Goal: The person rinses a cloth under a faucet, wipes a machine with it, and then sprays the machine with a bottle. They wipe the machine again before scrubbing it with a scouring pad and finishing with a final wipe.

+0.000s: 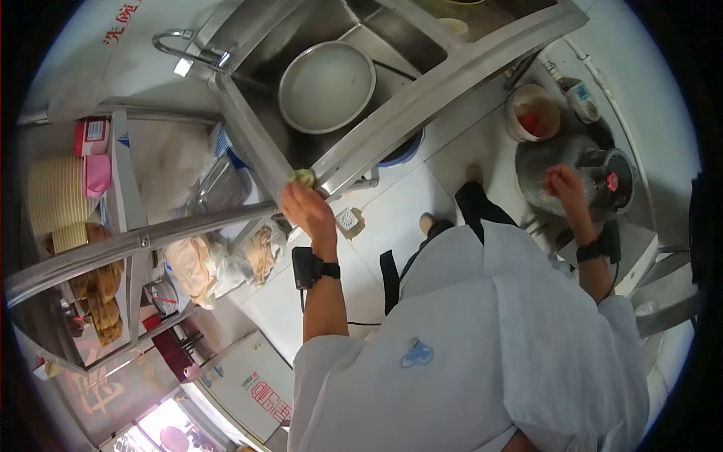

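A small yellowish-green wad [303, 178] sits at the sink's [422, 109] corner.

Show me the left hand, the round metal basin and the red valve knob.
Left hand [308, 214]: head view, back of the hand.
Round metal basin [320, 131]: head view, lower rim.
Red valve knob [612, 181]: head view, its middle.

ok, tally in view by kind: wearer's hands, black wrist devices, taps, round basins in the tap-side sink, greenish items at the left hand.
Hands: 2 (left hand, right hand)
Black wrist devices: 2
Tap: 1
Round basin: 1
Greenish item: 1
Total: 7
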Action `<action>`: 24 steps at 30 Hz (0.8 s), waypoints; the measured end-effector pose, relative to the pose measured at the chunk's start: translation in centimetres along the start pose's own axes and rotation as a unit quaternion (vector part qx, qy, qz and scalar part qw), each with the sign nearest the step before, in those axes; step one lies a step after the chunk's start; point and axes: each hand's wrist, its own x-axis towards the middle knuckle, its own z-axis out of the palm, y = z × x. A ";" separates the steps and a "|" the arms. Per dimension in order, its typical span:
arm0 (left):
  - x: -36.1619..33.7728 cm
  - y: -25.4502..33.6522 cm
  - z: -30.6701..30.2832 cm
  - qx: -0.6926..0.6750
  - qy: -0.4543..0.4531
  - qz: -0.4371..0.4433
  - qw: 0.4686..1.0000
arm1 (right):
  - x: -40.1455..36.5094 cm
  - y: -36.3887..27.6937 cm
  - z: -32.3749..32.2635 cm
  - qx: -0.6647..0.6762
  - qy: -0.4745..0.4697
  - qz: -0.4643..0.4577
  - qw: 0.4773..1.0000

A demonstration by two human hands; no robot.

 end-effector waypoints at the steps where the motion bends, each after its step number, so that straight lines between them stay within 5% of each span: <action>1: 0.3 1.0 0.5 -0.008 0.008 0.031 0.999 | 0.0 0.6 -0.1 -0.003 0.009 -0.001 1.000; 2: 0.7 2.3 0.9 -0.022 0.008 0.047 0.999 | -0.2 1.1 -0.7 -0.008 0.026 -0.002 1.000; 3: 2.1 5.0 -0.3 -0.073 -0.119 -0.035 0.990 | -1.1 -0.1 -0.2 -0.010 0.013 -0.037 0.999; 7: 3.8 13.8 3.4 -0.105 -0.031 0.121 0.987 | -0.9 -0.1 -0.9 0.023 0.038 0.031 0.999; 13: 7.3 28.7 8.1 -0.164 -0.113 0.315 0.928 | 0.2 0.8 -4.8 0.089 0.087 0.020 0.992; 24: 16.7 55.0 17.8 -0.207 -0.156 0.451 0.854 | 5.3 4.8 -13.4 0.211 0.243 0.047 0.946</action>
